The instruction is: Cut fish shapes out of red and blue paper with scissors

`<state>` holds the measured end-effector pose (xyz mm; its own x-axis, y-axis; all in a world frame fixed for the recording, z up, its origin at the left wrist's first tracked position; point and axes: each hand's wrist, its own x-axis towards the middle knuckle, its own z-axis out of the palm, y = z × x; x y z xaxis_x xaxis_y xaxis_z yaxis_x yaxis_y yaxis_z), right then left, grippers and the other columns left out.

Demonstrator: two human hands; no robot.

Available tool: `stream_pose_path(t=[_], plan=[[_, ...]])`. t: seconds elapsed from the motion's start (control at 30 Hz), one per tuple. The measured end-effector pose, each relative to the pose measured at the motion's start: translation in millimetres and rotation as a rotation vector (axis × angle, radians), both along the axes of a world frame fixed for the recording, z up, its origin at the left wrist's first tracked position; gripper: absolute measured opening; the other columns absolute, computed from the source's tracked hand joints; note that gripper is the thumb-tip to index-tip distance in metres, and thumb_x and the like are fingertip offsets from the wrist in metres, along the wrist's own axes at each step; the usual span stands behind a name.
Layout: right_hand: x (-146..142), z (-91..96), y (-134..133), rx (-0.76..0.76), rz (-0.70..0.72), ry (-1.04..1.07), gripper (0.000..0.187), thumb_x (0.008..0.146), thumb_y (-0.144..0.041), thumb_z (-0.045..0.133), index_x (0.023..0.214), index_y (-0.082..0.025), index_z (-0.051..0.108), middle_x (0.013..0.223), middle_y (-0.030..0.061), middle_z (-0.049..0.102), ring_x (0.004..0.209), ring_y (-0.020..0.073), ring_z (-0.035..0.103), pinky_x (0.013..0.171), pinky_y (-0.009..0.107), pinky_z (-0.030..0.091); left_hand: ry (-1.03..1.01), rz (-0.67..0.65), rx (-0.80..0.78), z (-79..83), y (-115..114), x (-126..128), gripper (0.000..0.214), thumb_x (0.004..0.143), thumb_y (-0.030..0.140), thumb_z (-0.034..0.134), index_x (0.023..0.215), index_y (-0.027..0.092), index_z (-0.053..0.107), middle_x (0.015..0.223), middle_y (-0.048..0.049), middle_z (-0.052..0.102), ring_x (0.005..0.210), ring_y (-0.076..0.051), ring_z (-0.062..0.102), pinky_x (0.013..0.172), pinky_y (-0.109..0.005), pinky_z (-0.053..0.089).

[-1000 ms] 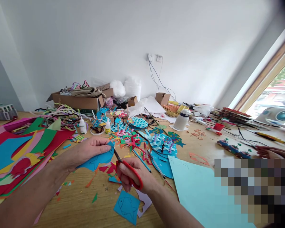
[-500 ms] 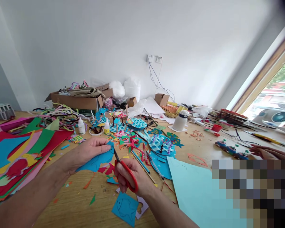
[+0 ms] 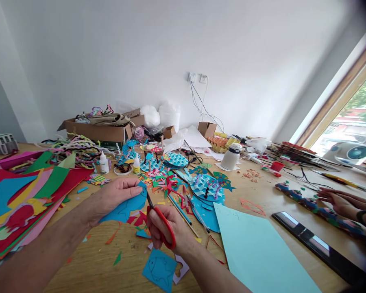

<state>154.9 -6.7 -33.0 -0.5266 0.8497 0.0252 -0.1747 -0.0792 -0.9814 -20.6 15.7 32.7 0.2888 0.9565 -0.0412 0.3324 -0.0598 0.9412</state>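
Observation:
Between the thumb and fingers of my left hand [image 3: 119, 196] is a piece of blue paper [image 3: 125, 209] with a fish outline drawn on it. My right hand [image 3: 167, 228] grips red-handled scissors [image 3: 168, 232], whose dark blades meet the right edge of that paper near my left fingertips. Below my right hand, a blue square with a drawn fish [image 3: 159, 269] lies on the table, beside a lilac scrap [image 3: 180, 268] with a cut-out hole. Colourful paper scraps [image 3: 161, 179] are heaped beyond my hands.
Coloured sheets [image 3: 49, 191] are stacked at the left. Glue bottles [image 3: 104, 163] stand behind my left hand. A pale blue sheet [image 3: 256, 248] and a long black object [image 3: 317, 246] lie at the right, near another person's hands [image 3: 341, 203]. Pencils [image 3: 180, 209] lie beyond the scissors.
My hands, the paper and the scissors stay almost in place. At the right, the other person's hands show more fully, and the long black object is now visible.

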Motion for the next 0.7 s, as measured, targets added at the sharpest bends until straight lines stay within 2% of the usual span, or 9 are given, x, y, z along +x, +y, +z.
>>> stream_pose_path(t=[0.27, 0.7], plan=[[0.5, 6.7, -2.8, 0.029, -0.006, -0.048, 0.053, 0.069, -0.065, 0.057, 0.056, -0.016, 0.043, 0.039, -0.0069, 0.043, 0.030, 0.0043, 0.041, 0.033, 0.016, 0.031, 0.025, 0.002, 0.034, 0.1, 0.7, -2.5, 0.036, 0.067, 0.052, 0.061, 0.080, 0.020, 0.064, 0.064, 0.0016, 0.059, 0.056, -0.015, 0.052, 0.046, -0.023, 0.038], [1.0, 6.0, -1.3, 0.007, -0.001, -0.072, 0.054, 0.067, -0.066, 0.058, 0.056, -0.016, 0.044, 0.038, -0.0067, 0.044, 0.029, 0.0043, 0.041, 0.031, 0.015, 0.030, 0.038, -0.016, 0.025, 0.8, 1.6, -6.0, 0.031, 0.067, 0.050, 0.061, 0.076, 0.020, 0.063, 0.064, 0.0020, 0.058, 0.056, -0.014, 0.051, 0.047, -0.022, 0.039]])
